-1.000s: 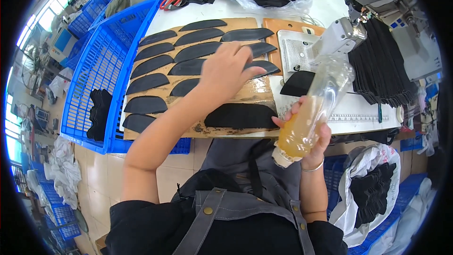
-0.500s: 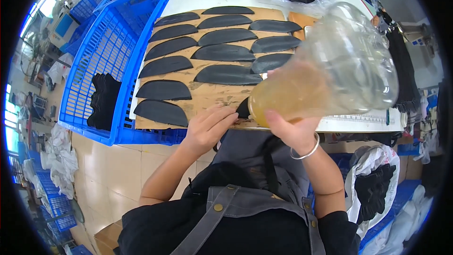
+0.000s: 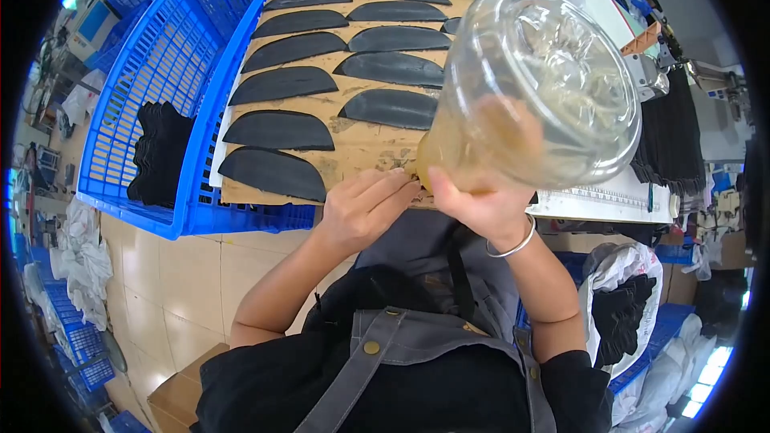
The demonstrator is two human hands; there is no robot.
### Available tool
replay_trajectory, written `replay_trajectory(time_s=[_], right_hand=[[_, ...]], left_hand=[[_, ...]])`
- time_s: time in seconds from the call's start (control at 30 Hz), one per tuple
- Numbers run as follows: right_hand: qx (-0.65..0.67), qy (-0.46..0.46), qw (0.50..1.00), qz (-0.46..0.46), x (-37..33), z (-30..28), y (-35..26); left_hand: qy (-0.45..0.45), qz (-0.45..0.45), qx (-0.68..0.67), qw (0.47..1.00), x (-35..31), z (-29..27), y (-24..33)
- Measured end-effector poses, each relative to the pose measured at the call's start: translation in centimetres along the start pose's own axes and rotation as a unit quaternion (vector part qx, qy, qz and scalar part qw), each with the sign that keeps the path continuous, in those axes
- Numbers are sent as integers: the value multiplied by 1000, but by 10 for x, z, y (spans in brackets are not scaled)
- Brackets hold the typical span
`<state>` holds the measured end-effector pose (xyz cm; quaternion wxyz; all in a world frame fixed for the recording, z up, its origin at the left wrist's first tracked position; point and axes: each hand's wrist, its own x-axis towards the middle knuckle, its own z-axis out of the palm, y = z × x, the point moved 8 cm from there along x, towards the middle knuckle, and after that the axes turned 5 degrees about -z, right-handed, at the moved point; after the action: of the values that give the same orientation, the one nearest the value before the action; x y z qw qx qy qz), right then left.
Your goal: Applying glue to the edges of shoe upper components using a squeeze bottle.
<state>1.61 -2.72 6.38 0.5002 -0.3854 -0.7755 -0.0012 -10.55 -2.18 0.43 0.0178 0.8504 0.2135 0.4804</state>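
My right hand (image 3: 485,208) grips a big clear plastic bottle (image 3: 593,140) with yellowish liquid toward its neck. The bottle is tipped over, its base up toward me and its neck down at the near edge of a brown cardboard sheet (image 3: 361,159). Beside the neck, my left hand (image 3: 365,207) presses its closed fingertips at the same edge; whatever they hold is hidden. Rows of black half-moon pieces (image 3: 273,172) lie flat on the cardboard, and the bottle covers those at the right.
A blue plastic crate (image 3: 188,180) stands left of the white table (image 3: 577,205), with a stack of black pieces (image 3: 156,152) inside. Black strips (image 3: 674,132) hang at the right. Below them is a white bag (image 3: 589,313) of black pieces. A ruler lies along the table's near edge.
The bottle has tilted further, its base now turned more toward me. A black piece that showed between my left fingers and the bottle's neck is now out of sight. The whole view has shifted slightly.
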Motion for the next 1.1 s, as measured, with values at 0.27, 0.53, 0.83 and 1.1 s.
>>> replay_trajectory(time_s=[0.27, 0.53, 0.83, 1.1], right_hand=[[-55, 114, 989, 80, -15, -43, 23], [-215, 219, 927, 218, -61, -138, 19], [28, 78, 995, 57, -22, -17, -2], [-162, -82, 980, 79, -53, -52, 6]], left_hand=[[-14, -15, 8, 1000, -3, 8, 0], [-5, -21, -5, 1000, -5, 5, -5], [-9, -7, 4, 1000, 1, 6, 1], [-20, -15, 17, 1000, 1, 5, 2]])
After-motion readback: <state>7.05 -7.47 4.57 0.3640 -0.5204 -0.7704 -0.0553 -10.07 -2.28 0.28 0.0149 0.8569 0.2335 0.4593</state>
